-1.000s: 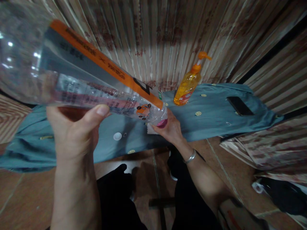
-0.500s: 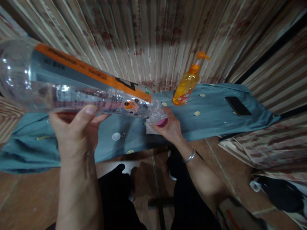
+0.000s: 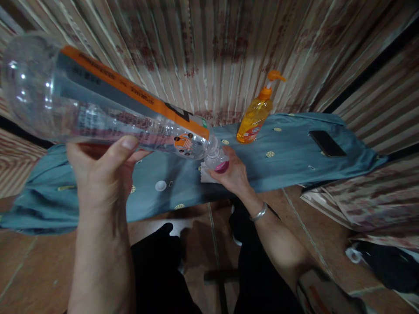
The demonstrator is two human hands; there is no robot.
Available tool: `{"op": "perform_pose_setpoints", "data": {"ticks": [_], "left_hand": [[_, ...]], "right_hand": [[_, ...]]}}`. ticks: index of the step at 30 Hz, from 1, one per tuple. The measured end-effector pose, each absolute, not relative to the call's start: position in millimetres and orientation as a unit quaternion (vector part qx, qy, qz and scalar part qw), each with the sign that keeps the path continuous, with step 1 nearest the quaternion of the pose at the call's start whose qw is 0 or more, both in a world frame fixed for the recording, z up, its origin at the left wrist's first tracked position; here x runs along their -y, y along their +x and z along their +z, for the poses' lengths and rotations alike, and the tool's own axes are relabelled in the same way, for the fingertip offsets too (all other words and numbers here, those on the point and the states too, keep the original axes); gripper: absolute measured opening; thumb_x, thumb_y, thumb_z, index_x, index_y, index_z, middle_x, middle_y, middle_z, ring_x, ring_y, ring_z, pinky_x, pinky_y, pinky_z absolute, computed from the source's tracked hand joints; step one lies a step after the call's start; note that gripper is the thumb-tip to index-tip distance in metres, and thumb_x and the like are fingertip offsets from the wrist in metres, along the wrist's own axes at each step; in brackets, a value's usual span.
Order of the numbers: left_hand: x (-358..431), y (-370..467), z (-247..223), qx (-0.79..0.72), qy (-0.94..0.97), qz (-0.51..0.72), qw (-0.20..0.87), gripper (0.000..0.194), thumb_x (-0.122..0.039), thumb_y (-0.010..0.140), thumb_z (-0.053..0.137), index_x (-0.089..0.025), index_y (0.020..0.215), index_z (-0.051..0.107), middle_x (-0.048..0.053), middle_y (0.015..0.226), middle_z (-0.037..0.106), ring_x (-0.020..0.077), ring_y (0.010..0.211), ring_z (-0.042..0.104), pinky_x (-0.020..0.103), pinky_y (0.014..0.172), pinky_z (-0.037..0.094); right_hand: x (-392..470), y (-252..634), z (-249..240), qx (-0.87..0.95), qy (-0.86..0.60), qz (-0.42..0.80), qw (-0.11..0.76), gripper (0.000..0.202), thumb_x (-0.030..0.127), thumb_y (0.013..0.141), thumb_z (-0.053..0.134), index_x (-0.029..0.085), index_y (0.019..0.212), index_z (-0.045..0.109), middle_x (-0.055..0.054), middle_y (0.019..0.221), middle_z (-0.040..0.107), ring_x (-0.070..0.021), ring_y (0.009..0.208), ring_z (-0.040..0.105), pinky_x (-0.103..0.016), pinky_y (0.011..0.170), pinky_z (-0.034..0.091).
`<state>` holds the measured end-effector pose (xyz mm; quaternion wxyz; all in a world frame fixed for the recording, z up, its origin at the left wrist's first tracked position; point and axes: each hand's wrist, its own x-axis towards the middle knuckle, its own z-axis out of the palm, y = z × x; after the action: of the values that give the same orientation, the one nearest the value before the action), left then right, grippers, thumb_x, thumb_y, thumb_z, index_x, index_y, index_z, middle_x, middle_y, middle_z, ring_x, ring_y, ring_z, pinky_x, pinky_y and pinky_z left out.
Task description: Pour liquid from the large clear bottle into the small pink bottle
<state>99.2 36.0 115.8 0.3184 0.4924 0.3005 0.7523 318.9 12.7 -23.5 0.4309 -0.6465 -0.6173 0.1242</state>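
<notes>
My left hand (image 3: pixel 108 163) is wrapped round a large clear plastic bottle (image 3: pixel 127 115) with an orange and grey label. The bottle tilts, base up at the left, its neck pointing down to the right. Its mouth meets the top of a small clear container (image 3: pixel 218 162) with a pink part low on it. Around that container my right hand (image 3: pixel 235 174) is closed, steadying it above the cloth. Whether liquid runs between the two cannot be made out. Beneath the small container lies a pale piece of paper or cloth (image 3: pixel 207 175).
A blue-green patterned cloth (image 3: pixel 288 170) covers the narrow table. On it stand an orange pump bottle (image 3: pixel 255 115), a black phone (image 3: pixel 327 143) and a white round cap (image 3: pixel 160 186). Pleated curtains (image 3: pixel 196 56) hang close behind. A dark bag (image 3: pixel 386 266) lies at the lower right.
The large bottle's base has risen, so it tilts more steeply towards the small container. My right hand keeps hold of the container in about the same place.
</notes>
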Motion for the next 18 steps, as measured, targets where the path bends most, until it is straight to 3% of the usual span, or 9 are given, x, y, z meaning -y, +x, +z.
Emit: {"op": "perform_pose_setpoints", "data": {"ticks": [3, 6, 18], "left_hand": [[-36.7, 98.2, 118.0, -0.296, 0.527, 0.732, 0.314, 0.089, -0.033, 0.034, 0.096, -0.029, 0.115, 0.061, -0.001, 0.076, 0.069, 0.0204, 0.058, 0.066, 0.058, 0.061, 0.064], [-37.2, 96.8, 119.5, -0.291, 0.556, 0.716, 0.305, 0.089, -0.038, 0.036, 0.097, -0.032, 0.116, 0.059, 0.0, 0.078, 0.069, 0.0217, 0.06, 0.067, 0.061, 0.062, 0.064], [-44.9, 95.5, 122.6, -0.272, 0.57, 0.712, 0.306, 0.08, -0.036, 0.034, 0.099, -0.028, 0.104, 0.061, 0.001, 0.083, 0.066, 0.0223, 0.073, 0.068, 0.053, 0.064, 0.066]], "right_hand": [[-12.9, 319.4, -25.2, 0.62, -0.646, 0.124, 0.427, 0.077, 0.039, 0.067, 0.084, 0.018, 0.135, 0.054, -0.015, 0.126, 0.072, -0.0358, 0.115, 0.07, -0.053, 0.1, 0.056], [-13.7, 319.4, -27.6, 0.616, -0.643, 0.118, 0.44, 0.078, 0.04, 0.065, 0.086, 0.019, 0.133, 0.054, -0.015, 0.125, 0.072, -0.0356, 0.115, 0.07, -0.053, 0.1, 0.056], [-13.2, 318.0, -23.6, 0.606, -0.649, 0.117, 0.444, 0.076, 0.04, 0.064, 0.086, 0.017, 0.131, 0.056, -0.016, 0.125, 0.072, -0.0355, 0.113, 0.07, -0.053, 0.101, 0.056]]}}
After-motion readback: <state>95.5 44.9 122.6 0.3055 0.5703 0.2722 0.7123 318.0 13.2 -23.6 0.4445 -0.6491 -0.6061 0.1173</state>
